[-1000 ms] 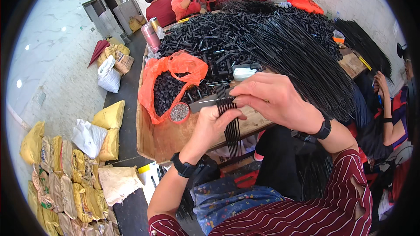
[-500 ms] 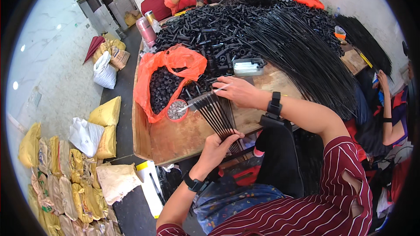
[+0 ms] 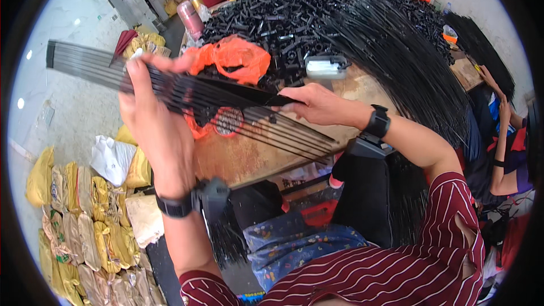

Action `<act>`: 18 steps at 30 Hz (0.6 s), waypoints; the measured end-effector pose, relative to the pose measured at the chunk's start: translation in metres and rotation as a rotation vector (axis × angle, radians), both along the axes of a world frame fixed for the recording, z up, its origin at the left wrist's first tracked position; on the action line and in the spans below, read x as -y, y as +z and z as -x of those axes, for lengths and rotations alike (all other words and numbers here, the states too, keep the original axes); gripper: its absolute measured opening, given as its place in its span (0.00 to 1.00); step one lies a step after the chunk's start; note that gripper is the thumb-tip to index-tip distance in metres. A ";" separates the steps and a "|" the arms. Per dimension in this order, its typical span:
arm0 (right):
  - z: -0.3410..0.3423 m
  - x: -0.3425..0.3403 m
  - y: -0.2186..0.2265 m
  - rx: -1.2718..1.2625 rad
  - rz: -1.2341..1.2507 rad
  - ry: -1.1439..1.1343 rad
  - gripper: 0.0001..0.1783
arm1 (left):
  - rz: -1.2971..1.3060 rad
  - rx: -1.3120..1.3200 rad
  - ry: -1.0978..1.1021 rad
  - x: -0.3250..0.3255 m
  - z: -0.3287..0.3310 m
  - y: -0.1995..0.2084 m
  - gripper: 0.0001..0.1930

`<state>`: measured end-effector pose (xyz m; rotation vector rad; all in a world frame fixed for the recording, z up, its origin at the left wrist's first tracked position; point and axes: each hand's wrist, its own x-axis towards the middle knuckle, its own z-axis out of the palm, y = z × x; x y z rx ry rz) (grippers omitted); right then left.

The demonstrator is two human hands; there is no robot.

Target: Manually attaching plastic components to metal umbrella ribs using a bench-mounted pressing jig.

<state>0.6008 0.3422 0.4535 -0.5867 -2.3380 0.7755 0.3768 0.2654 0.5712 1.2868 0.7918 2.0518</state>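
Raised over the table's left part, my left hand (image 3: 156, 102) is wrapped round a bundle of thin black rods (image 3: 272, 127), blurred by motion. The rods spread out like a fan toward the lower right, and their other end (image 3: 79, 59) reaches up to the left. My right hand (image 3: 314, 105) pinches a dark, pointed part of the same bundle, with its fingertips partly hidden. Behind the rods, a round red tub (image 3: 228, 122) of small metal bits shows in part. An orange-red plastic bag (image 3: 241, 56) lies beyond my left hand.
Black tubular parts (image 3: 266, 28) are heaped on the wooden table (image 3: 238, 161), beside long black rods (image 3: 396, 62). A plastic box (image 3: 326, 67) holds white sticks. A pink bottle (image 3: 190, 18) stands at the far left edge. Stacked sacks (image 3: 85, 238) fill the lower left. A co-worker's arm (image 3: 501, 136) is at right.
The bundle has swung up and left from the table's front edge and now lies nearly crosswise. My left hand has risen with it; my right hand has shifted slightly. The white strip no longer shows.
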 end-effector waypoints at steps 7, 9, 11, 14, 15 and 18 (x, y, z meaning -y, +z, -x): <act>0.001 0.058 -0.009 0.047 1.123 0.302 0.19 | 0.014 0.070 0.208 -0.042 0.013 -0.034 0.11; -0.001 0.068 -0.016 0.088 1.065 0.359 0.15 | 0.033 0.048 0.225 -0.040 0.016 -0.042 0.11; -0.005 0.076 -0.010 0.116 1.100 0.371 0.14 | 0.202 -0.230 0.254 -0.028 0.035 -0.045 0.13; -0.022 0.084 -0.014 0.135 1.172 0.327 0.12 | -0.171 -1.062 1.280 0.002 0.041 -0.040 0.26; -0.028 0.088 -0.019 0.188 1.158 0.348 0.12 | -0.245 -1.240 1.165 0.020 0.024 -0.033 0.26; -0.027 0.102 -0.031 0.244 1.136 0.400 0.13 | 0.013 -1.544 0.295 0.076 -0.018 -0.043 0.25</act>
